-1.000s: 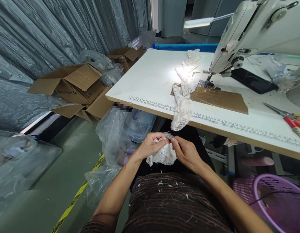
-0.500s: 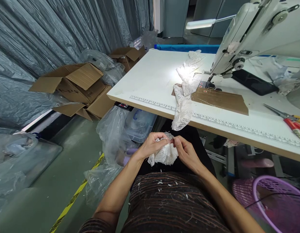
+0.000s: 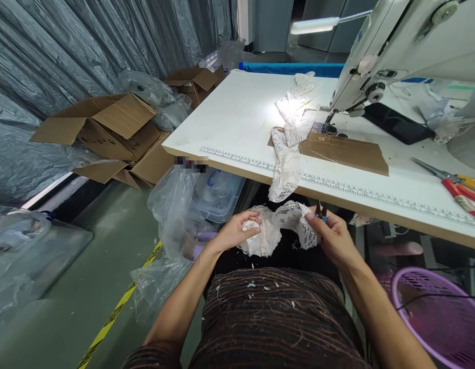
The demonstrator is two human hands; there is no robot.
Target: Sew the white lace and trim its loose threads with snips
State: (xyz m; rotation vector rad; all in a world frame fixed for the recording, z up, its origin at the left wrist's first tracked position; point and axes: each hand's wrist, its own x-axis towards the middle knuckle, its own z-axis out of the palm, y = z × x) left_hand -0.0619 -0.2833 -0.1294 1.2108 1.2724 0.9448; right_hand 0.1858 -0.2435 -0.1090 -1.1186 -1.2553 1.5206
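- The table (image 3: 237, 113) fills the upper right, white, with a ruler strip along its near edge for measuring work.
- The sewing machine (image 3: 410, 46) stands at 1 o'clock, its lamp lighting the needle area.
- Boxes (image 3: 106, 133) lie open on the floor at 10 o'clock.
- A purple basket (image 3: 445, 312) sits at 4 o'clock, just beside the person's right arm.
- A cardboard sheet (image 3: 345, 151) lies flat under the needle, seemingly as a guide.
- A lace strip (image 3: 287, 159) trails from the needle over the table edge.
- Lace (image 3: 275, 230) is stretched between both hands over the lap, below the table edge, likely spread for inspection.
- The left hand (image 3: 237, 233) is closed around the bunched end.
- The right hand (image 3: 333, 236) pinches the other end, with small snips (image 3: 321, 212) tucked in its fingers.
- Scissors (image 3: 452, 182) rest at 3 o'clock.
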